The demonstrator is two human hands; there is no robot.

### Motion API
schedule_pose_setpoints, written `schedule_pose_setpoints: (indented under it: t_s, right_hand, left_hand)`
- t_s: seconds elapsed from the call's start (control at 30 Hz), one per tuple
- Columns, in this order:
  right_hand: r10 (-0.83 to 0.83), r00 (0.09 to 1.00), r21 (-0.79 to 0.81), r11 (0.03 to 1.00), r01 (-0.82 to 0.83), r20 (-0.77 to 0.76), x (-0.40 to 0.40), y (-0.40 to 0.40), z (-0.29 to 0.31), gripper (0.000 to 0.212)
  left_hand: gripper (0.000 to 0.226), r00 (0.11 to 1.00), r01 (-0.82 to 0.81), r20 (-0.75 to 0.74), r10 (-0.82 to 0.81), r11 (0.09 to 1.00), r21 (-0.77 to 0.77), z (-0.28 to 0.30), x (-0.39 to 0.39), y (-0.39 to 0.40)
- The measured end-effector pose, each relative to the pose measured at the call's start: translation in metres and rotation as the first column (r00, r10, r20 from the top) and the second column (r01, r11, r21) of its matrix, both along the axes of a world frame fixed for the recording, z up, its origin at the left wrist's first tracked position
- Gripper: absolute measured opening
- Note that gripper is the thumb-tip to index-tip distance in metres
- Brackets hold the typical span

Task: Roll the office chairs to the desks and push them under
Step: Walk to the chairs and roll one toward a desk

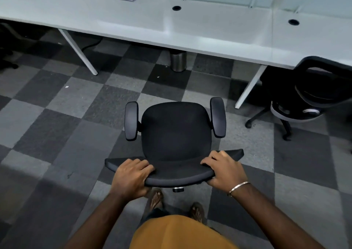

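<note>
two hands grip the top edge of a black office chair's backrest (177,174): left hand (131,176) with fingers (145,165) curled over the rim, right hand (223,169) likewise, a metal bangle (239,187) on that wrist. the chair stands on checked carpet tiles (62,103), seat facing the long white counter (190,25), well apart from it. second office chair (312,96) sits partly under the counter at right. steel bin (178,61) beneath the counter.

head: worn on head | faces forward-down | close over chair back (175,174) | desks (209,31) beyond
</note>
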State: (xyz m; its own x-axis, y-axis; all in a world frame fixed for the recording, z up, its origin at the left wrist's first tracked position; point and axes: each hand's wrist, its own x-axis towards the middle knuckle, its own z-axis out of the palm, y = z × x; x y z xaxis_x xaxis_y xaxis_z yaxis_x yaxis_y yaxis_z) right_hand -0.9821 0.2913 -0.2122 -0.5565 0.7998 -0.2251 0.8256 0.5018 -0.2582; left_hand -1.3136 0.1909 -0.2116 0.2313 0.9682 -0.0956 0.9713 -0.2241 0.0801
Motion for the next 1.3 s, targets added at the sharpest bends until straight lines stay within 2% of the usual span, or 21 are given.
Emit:
schedule_pose_setpoints:
  t_s: [0.23,0.47,0.67,0.8,0.97,1.1,1.3]
  right_hand:
    - [-0.185,0.982,0.009,0.983,0.185,0.04,-0.015,-0.022,-0.004,0.04]
    - [-0.25,0.963,0.029,0.968,0.249,0.103,-0.041,-0.007,-0.002,0.04]
    - [-0.345,0.924,0.003,0.937,0.349,0.167,-0.041,0.015,0.01,0.043]
    - [-0.425,0.883,-0.002,0.901,0.435,0.2,-0.033,0.052,0.018,0.046]
    - [-0.491,0.833,-0.012,0.86,0.51,0.257,-0.013,0.113,0.021,0.05]
    - [-0.467,0.833,-0.005,0.872,0.49,0.297,0.013,0.164,0.026,0.045]
    - [-0.406,0.841,0.036,0.906,0.422,0.358,0.079,0.259,0.024,0.05]
  left_hand:
    - [0.032,0.99,0.142,0.009,-0.142,0.989,0.029,-0.001,-0.023,0.03]
    - [0.036,0.969,0.246,0.001,-0.246,0.969,0.034,-0.003,-0.055,0.068]
    - [0.034,0.947,0.32,-0.005,-0.32,0.947,0.033,-0.007,-0.051,0.113]
    - [0.034,0.946,0.325,0.003,-0.325,0.946,0.01,-0.002,-0.032,0.163]
    - [0.031,0.968,0.252,0.003,-0.252,0.968,-0.012,-0.002,0.005,0.223]
    - [0.03,0.974,0.227,0.008,-0.227,0.974,-0.026,0.0,0.035,0.266]
    - [0.023,0.982,0.186,0.035,-0.185,0.982,-0.035,0.002,0.099,0.333]
